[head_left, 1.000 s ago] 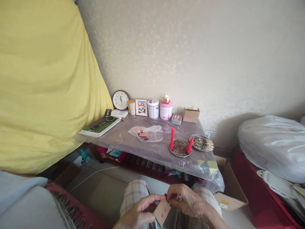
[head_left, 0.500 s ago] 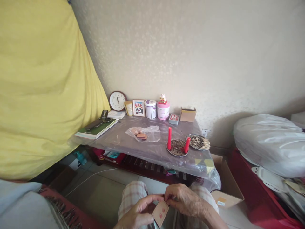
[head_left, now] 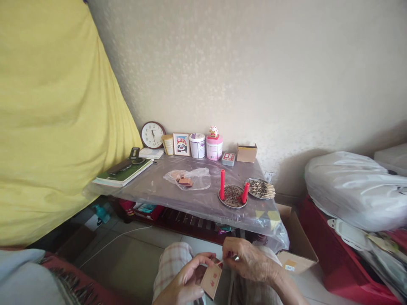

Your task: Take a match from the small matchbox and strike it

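Left hand: thumb and fingers are clamped on a small box, whose face with red print is turned upward and tilted.
Right hand: fingertips are pinched together, apparently on a thin stick at the box's upper end; the grip is partly hidden by the fingers, and the stick's far end cannot be made out.
Small box: it is held above the lap, short of the near edge of the table, with checked trousers beneath.
Near right corner: two red candles, a tall one and a short one, are stood on a round plate; dark-tipped sticks are heaped on a second plate just beside it, nearer the right edge.
Table middle: more small boxes are partly covered by a clear bag.
Spill risk: contents could be dropped onto the lap if the box were tipped further with its tray slid out.
Breakage risk: the stick could be snapped by sideways pressure, or the box crushed by a tighter left grip.
Fire risk: were the stick a match and lit here, the trousers or the table's plastic cover could be scorched by a spark.
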Demonstrator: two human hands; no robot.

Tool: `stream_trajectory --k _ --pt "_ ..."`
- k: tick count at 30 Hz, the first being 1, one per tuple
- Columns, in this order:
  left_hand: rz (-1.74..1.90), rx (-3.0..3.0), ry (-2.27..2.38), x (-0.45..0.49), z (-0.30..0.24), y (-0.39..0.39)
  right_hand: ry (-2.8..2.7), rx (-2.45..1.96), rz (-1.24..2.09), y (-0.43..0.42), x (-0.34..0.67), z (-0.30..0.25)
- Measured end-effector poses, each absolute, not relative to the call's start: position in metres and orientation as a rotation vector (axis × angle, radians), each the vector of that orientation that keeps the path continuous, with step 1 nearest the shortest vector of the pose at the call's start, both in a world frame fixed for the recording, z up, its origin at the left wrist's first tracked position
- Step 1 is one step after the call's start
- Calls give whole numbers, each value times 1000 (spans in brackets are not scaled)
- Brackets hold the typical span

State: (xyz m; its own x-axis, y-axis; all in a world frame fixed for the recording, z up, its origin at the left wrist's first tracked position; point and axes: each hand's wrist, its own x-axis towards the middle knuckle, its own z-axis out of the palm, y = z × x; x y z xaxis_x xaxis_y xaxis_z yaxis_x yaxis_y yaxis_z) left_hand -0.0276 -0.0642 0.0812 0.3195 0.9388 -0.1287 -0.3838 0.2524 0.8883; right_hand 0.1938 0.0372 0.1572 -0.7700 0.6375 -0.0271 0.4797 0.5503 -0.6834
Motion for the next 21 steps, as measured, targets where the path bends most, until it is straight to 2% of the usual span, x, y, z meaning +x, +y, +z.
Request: stream_trajectory --k 9,13,21 --pt "1251 994 763 -30 101 -58 -1537 -1069 1513 45 205 150" --pt "1348 1025 741 -24 115 -53 -1367 -1165 1478 32 195 162" --pt "1438 1043 783 -16 125 -48 -1384 -1068 1352 13 175 156"
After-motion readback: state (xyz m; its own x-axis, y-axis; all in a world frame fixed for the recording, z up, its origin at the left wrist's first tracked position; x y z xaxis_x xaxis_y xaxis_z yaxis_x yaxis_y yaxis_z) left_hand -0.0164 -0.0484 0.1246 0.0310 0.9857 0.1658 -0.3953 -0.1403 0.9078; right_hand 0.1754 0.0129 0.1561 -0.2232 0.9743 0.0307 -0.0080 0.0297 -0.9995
